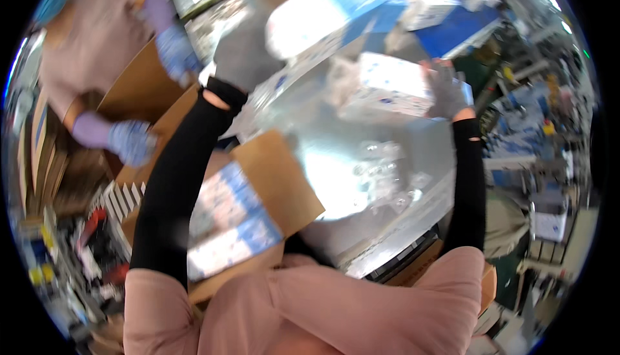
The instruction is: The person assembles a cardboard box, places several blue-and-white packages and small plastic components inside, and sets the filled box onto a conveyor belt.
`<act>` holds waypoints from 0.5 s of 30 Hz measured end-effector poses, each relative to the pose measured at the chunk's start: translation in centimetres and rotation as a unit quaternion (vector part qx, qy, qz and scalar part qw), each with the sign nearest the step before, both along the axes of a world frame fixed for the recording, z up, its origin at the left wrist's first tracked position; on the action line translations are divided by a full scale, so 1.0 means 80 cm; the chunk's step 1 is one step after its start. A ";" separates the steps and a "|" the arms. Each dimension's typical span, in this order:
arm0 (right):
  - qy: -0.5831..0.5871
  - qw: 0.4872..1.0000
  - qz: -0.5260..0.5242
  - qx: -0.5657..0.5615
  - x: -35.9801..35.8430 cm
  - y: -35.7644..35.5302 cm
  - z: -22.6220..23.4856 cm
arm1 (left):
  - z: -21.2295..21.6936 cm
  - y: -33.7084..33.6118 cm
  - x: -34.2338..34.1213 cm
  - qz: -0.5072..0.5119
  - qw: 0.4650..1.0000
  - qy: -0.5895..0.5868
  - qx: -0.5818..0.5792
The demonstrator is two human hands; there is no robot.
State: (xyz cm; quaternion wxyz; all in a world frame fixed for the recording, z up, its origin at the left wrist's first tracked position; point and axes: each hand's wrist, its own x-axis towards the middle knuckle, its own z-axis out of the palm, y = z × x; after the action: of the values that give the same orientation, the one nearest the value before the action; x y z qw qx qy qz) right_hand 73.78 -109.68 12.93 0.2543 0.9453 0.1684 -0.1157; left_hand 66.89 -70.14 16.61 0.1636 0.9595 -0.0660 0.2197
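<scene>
My right hand (447, 91), in a grey glove, grips the right end of a white carton with blue print (394, 84) above the metal table. Clear crumpled plastic (342, 81) shows at the carton's left end. Further left, my left hand (248, 55), also grey-gloved, is smeared by motion and its fingers cannot be made out. Beside it lies a large white and blue plastic-wrapped pack (349, 10). An open cardboard box (278, 177) near my body holds several white and blue cartons (226, 219).
The shiny metal table (323, 161) bears clear plastic pieces (381, 171). At the left, a co-worker's blue-gloved hands (132, 142) hold another cardboard box (139, 84). A blue tray (458, 32) stands at the back right, with a white carton (429, 8) beside it.
</scene>
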 end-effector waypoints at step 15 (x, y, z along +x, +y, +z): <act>-0.115 0.791 0.078 0.596 -0.149 0.101 0.073 | -0.150 0.219 -0.492 0.068 0.949 0.307 -0.009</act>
State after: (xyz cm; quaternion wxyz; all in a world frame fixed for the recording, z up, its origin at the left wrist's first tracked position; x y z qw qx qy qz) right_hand 61.86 -101.59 18.78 -0.3338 0.8993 0.2469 0.1374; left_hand 27.56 -52.63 4.62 0.1694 0.9812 0.0547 -0.0745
